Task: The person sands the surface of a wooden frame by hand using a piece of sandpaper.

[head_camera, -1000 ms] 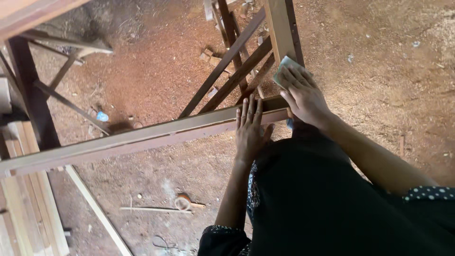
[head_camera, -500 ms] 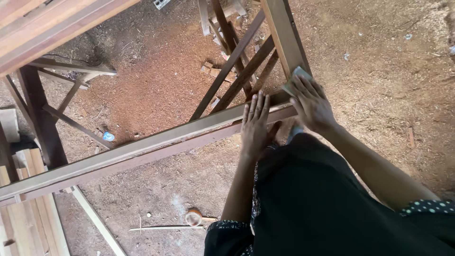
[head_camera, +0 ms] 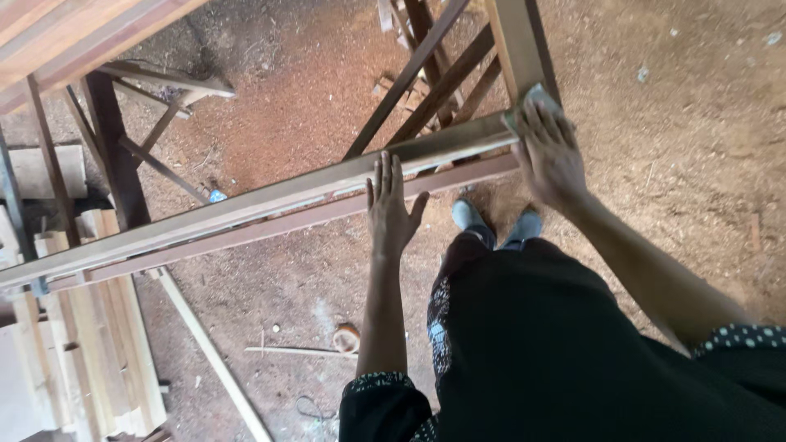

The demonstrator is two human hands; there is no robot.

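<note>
A long wooden rail [head_camera: 270, 205] of a frame crosses the view, its long axis running from about 8 o'clock at the left edge up to about 2 o'clock, where it meets an upright post [head_camera: 517, 45] that points on toward 12 o'clock. The rail lies at mid-height in the picture, above the sawdust-covered ground [head_camera: 671, 164], with a second, darker rail [head_camera: 278, 231] just beneath it on the same line.

The left hand [head_camera: 391, 209] lies flat on the rail near its middle, palm down, fingers straight and close together pointing to 12 o'clock, thumb splayed toward 2 o'clock. The right hand [head_camera: 550, 151] presses on the rail's 2 o'clock end at the joint with the post, fingers slightly spread and curved over a small pale pad [head_camera: 532, 96], probably sandpaper, though only its top edge shows past the fingertips.

Two slanted braces [head_camera: 413, 69] run from under the rail toward 1 o'clock. At 7 o'clock a stack of pale planks [head_camera: 98, 352] rests on the ground, and a thin strip of wood [head_camera: 214, 356] lies beside it, pointing toward 5 o'clock. The person's grey shoes [head_camera: 495, 223] stand directly under the rail between the two hands.
</note>
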